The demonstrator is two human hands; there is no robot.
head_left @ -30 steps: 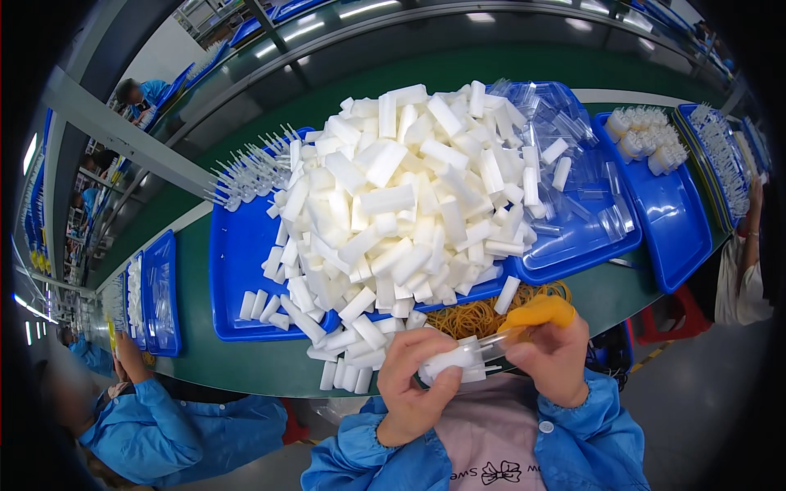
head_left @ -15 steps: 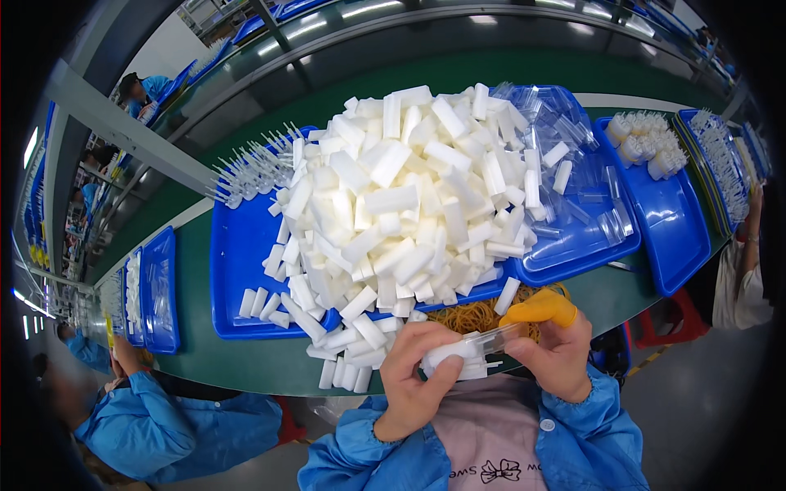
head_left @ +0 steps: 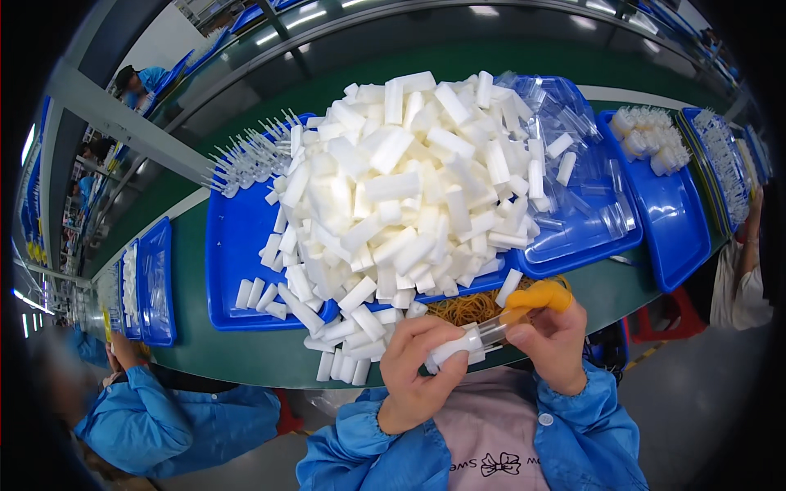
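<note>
My left hand (head_left: 417, 372) grips a small white block (head_left: 453, 348) near the table's front edge. My right hand (head_left: 550, 337), with orange finger cots (head_left: 536, 299) on the thumb and forefinger, holds a clear plastic sleeve (head_left: 499, 329) around the block's right end. Both hands meet just below a big heap of white blocks (head_left: 409, 188) piled on a blue tray (head_left: 237, 262). A bunch of yellow rubber bands (head_left: 471, 309) lies on the green table right behind my hands.
Clear sleeves (head_left: 573, 155) lie in a second blue tray (head_left: 589, 237) at the right, with further blue trays (head_left: 675, 213) beyond. Loose blocks (head_left: 348, 348) spill onto the green table (head_left: 246, 352). A person in a blue coat (head_left: 155, 417) works at my left; another arm (head_left: 749, 237) shows at the right.
My hands stay together at the front edge; the block sits a little deeper in the sleeve and my right fingers have shifted slightly along it.
</note>
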